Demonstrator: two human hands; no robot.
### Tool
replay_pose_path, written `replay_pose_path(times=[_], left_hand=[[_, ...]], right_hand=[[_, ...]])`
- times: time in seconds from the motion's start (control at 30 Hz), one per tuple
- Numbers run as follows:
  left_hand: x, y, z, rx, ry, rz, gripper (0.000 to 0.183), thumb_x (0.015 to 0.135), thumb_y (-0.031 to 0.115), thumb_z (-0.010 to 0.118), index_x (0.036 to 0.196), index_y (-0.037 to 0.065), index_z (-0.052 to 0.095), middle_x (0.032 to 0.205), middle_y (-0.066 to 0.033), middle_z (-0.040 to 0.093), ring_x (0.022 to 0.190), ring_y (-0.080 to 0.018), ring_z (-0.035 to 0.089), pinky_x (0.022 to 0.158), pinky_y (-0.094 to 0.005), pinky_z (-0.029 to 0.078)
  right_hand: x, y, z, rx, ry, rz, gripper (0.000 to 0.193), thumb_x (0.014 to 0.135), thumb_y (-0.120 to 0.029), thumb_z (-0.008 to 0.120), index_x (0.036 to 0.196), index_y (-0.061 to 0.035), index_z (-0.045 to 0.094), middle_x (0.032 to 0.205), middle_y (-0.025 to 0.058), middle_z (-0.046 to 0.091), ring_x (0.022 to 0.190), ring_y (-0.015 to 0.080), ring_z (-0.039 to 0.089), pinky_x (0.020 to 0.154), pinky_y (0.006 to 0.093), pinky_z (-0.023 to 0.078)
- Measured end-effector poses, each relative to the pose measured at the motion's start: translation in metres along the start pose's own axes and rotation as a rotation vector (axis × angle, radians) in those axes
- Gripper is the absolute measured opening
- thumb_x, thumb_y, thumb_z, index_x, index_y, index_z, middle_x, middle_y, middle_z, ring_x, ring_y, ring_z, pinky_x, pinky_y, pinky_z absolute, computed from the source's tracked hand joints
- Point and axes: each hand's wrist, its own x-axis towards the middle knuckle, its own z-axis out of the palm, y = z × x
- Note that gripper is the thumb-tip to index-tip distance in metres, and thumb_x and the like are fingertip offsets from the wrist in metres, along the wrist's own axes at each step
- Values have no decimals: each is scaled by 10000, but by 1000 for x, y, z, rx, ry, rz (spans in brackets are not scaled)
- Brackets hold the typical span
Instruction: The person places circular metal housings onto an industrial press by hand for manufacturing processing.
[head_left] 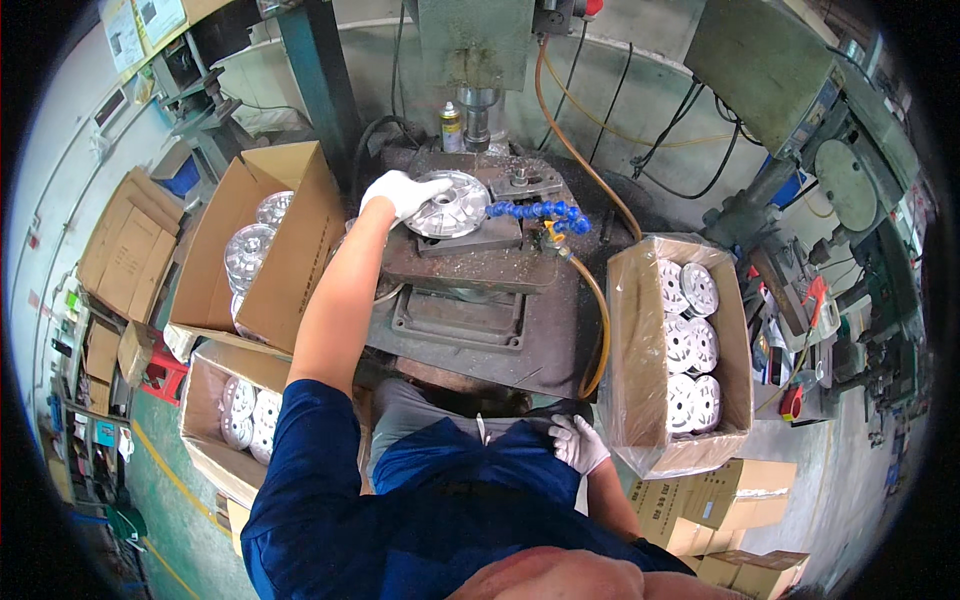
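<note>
My left hand (399,194), in a white glove, grips the left edge of a round silver cast-metal disc (456,207) with a hub hole in the middle. The disc sits on the fixture block (485,236) of a drill-press-like machine, below its spindle (477,128). The fingers' undersides are hidden. A blue jointed coolant nozzle (530,210) points at the disc's right side from a brass-coloured valve (553,237). My right hand (578,445), also white-gloved, lies on my lap with its fingers stretched out and nothing in it.
Cardboard boxes of similar discs stand at the left (295,255), lower left (205,440) and right (736,380), the right one lined with plastic. Behind the fixture is a spray can (451,128). An orange hose (600,320) curves along the metal-chip-strewn machine table (560,340).
</note>
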Motion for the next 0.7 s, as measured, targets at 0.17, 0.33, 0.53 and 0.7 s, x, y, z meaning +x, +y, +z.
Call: replay_pose_path(times=[0.17, 0.33, 0.53, 0.7], left_hand=[[7, -16, 18, -134, 204, 98, 880, 654, 696, 623, 1086, -70, 628, 1094, -235, 633, 1060, -312, 607, 903, -348, 447], [5, -14, 23, -189, 157, 79, 823, 681, 653, 635, 1111, -49, 624, 1109, -230, 629, 1076, -313, 598, 915, -348, 442], [6, -14, 27, -223, 167, 130, 784, 696, 645, 626, 1060, -49, 645, 1067, -230, 642, 1032, -330, 617, 877, -362, 463], [14, -22, 31, -217, 193, 141, 807, 688, 653, 628, 1059, -64, 640, 1070, -236, 639, 1034, -330, 616, 883, -358, 460]], right_hand=[[-1, -2, -3, -37, 44, -15, 464, 932, -428, 498, 1248, -87, 497, 958, 78, 585, 753, 214, 608, 687, 353, 524], [0, -3, -1, -162, 140, -44, 467, 927, -433, 504, 1239, -85, 513, 979, 92, 606, 739, 203, 602, 680, 347, 520], [3, -2, -5, -165, 125, -69, 472, 928, -432, 503, 1241, -79, 513, 977, 103, 620, 741, 203, 602, 674, 341, 518], [3, -2, -2, -126, 79, -68, 464, 935, -437, 483, 1231, -81, 517, 992, 105, 634, 756, 215, 609, 675, 347, 527]])
